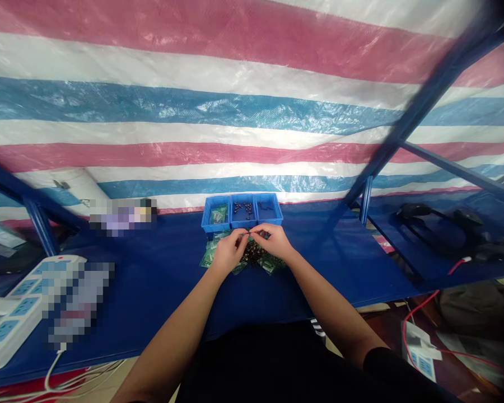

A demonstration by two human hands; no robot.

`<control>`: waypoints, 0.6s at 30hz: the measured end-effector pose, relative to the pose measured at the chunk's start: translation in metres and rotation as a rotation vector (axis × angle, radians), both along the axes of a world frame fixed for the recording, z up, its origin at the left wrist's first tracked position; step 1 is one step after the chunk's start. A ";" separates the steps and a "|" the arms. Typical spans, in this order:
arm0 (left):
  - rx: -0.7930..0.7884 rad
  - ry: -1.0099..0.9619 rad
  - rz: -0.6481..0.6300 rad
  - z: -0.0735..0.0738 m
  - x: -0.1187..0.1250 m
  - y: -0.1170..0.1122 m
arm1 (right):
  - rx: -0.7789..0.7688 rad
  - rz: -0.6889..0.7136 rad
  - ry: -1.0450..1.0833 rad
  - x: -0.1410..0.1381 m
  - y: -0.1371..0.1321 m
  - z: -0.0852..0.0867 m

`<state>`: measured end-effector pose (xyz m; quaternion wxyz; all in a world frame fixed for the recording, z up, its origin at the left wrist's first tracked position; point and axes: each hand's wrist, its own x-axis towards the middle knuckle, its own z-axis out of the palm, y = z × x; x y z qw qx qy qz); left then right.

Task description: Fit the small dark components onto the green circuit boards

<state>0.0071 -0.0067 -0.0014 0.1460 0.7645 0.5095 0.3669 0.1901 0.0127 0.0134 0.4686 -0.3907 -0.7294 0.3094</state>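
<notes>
My left hand and my right hand meet over the middle of a blue-covered table, fingers pinched together on a small dark part held between them. Under the hands lies a heap of small dark parts and several little green plastic bags. Just behind stand three small blue bins: the left one holds green bags, the middle one dark parts, the right one looks nearly bare.
A white power strip with a cable lies at the left edge. A striped red, white and blue tarp hangs behind. Blue metal frame bars cross on the right, with dark gear on a side shelf.
</notes>
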 end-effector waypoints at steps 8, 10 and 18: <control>-0.003 0.007 0.010 0.001 0.000 0.000 | 0.021 -0.009 0.026 -0.001 0.003 -0.005; -0.006 -0.003 0.010 0.001 0.000 -0.001 | 0.015 -0.012 0.027 0.000 0.003 -0.005; 0.009 0.000 0.021 0.000 0.000 0.000 | 0.016 0.006 0.028 -0.002 0.002 -0.004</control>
